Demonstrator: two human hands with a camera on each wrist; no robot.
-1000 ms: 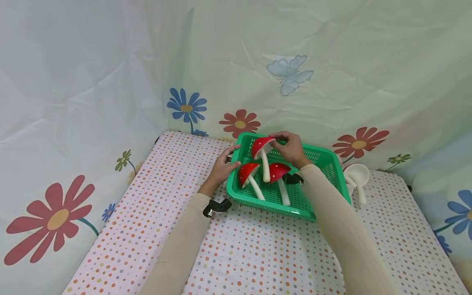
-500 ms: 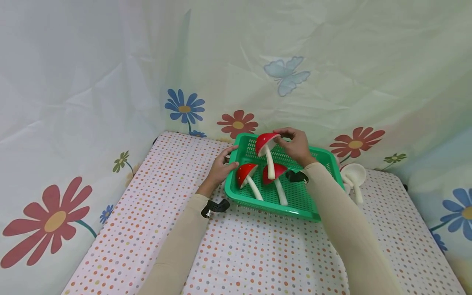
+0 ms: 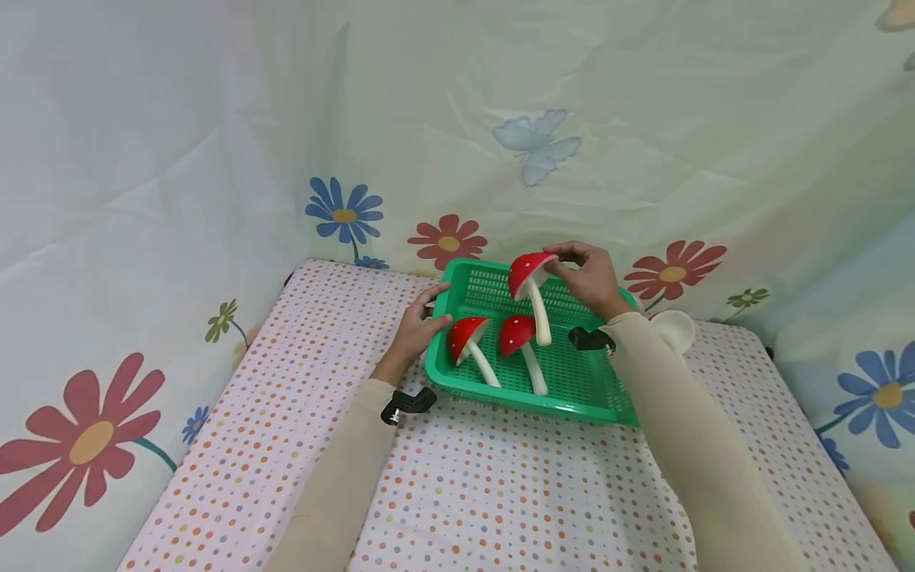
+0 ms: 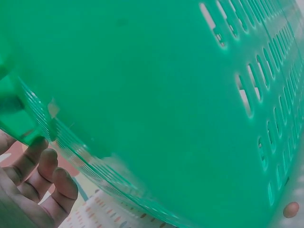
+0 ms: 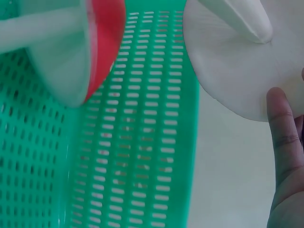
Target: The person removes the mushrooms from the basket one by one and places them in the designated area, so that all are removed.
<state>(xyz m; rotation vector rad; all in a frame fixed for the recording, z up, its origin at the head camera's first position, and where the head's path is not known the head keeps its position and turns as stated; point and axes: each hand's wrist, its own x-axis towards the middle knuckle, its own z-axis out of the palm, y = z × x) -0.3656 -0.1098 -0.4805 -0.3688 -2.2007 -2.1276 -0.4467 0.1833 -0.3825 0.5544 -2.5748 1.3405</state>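
Dotted cloth (image 3: 429,508) lies before a flowered backdrop (image 3: 629,159). At the far side of a green basket (image 3: 515,403), the right hand (image 3: 593,278) pinches a red-capped mushroom (image 3: 526,270) by its cap edge; the left hand (image 3: 411,334) grips the basket's left rim. The mushroom looks light, stiff, perhaps slick; its stem (image 3: 541,319) seems a surer hold.

The 3 mushrooms (image 3: 468,338) show red caps (image 3: 525,272) with white dots, and off-white undersides (image 5: 228,71) and stems (image 3: 540,316). The basket (image 3: 522,400) is plain green, slotted in rows. Orange, red and grey dots pattern the pale pink worktop (image 3: 443,492). Sleeves (image 3: 332,469) are beige, wrist mounts (image 3: 415,402) black. The pale green-white backdrop (image 3: 643,119) carries red and blue flowers (image 3: 91,442), yellow-centred, and a light-blue butterfly (image 3: 538,147).
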